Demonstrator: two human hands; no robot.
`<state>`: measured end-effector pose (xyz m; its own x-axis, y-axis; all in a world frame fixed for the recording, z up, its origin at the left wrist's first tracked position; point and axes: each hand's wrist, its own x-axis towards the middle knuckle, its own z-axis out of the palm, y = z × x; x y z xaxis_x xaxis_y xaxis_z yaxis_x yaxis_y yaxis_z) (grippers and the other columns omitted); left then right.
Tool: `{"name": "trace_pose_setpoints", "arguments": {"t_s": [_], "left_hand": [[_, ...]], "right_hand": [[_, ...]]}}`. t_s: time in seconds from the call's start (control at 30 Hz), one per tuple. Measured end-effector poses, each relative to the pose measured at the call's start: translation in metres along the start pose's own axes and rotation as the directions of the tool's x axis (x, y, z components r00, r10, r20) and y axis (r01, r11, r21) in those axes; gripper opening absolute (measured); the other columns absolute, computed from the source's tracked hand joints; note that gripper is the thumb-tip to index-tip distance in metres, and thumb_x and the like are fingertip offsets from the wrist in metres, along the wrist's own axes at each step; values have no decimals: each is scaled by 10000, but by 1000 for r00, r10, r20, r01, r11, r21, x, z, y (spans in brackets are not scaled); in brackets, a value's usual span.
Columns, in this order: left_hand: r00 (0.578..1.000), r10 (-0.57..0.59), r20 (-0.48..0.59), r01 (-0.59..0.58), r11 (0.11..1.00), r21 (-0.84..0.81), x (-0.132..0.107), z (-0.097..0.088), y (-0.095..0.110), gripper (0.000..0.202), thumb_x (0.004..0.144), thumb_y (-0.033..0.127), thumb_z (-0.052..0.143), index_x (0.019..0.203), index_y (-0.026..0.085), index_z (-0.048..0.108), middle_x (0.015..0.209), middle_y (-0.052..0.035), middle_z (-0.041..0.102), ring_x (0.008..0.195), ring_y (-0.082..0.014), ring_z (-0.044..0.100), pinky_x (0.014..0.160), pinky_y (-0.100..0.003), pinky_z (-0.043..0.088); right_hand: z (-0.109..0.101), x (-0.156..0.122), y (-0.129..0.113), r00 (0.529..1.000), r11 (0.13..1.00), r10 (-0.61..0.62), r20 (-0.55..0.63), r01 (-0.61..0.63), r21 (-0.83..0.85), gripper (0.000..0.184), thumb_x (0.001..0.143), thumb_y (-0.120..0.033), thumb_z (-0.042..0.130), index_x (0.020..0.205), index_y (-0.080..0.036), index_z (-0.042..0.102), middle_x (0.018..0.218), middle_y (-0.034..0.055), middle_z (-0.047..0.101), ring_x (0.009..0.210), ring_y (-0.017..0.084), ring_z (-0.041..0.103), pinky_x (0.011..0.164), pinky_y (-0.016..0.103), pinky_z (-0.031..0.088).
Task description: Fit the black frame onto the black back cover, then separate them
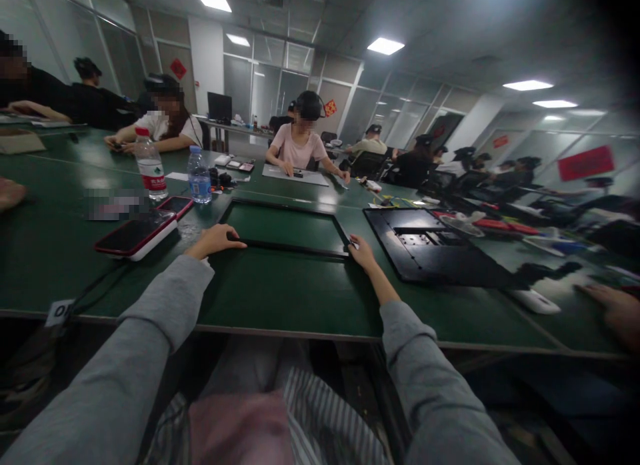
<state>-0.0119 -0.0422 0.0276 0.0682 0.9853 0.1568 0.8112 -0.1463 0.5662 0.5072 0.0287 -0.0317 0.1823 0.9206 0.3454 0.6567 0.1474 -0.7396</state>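
Observation:
A thin black rectangular frame [295, 247], like a screen bezel, is in front of me with the green table showing through its middle. At its near left corner my left hand [216, 241] grips the edge, thumb and fingers closed on it. My right hand [361, 251] pinches the near right corner. To the right lies a large flat black panel [425, 251] with a cut-out opening that shows metallic parts; neither hand touches it.
Phones in red cases [135, 233], a red-capped bottle [151, 168] and a blue-capped bottle [200, 178] stand to the left. A white device [535, 301] lies at right, near another person's hand [613, 311]. Across the table a person in pink [300, 145] works over a grey mat.

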Motion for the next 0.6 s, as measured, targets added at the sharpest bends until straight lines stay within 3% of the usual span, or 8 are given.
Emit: {"name": "trace_pose_setpoints", "arguments": {"t_s": [0.17, 0.4, 0.6], "left_hand": [[1000, -12, 13, 11, 998, 56, 8, 6, -12, 504, 694, 701, 877, 943, 267, 817, 1136, -94, 824, 1114, -320, 735, 934, -364, 526], [1000, -20, 2, 20, 999, 49, 6, 4, -8, 501, 712, 701, 875, 955, 266, 815, 1127, -83, 827, 1130, -326, 733, 933, -368, 529], [1000, -26, -11, 26, 999, 29, 8, 4, -11, 467, 763, 666, 872, 982, 257, 822, 1120, -91, 822, 1105, -325, 742, 923, -372, 531]], "right_hand": [[-1, 0, -3, 1000, 999, 10, -9, -10, 32, 460, 797, -160, 627, 1248, -183, 716, 1328, 159, 778, 1349, 309, 705, 1236, 575, 483], [-2, -1, -10, 999, 997, 36, -12, -35, 75, 456, 803, -173, 661, 1256, -179, 712, 1367, 173, 760, 1388, 318, 680, 1253, 575, 461], [-1, 2, -7, 998, 983, 51, -34, -44, 176, 439, 862, -336, 687, 1270, -178, 723, 1316, 185, 773, 1319, 335, 712, 1205, 573, 504]]}}
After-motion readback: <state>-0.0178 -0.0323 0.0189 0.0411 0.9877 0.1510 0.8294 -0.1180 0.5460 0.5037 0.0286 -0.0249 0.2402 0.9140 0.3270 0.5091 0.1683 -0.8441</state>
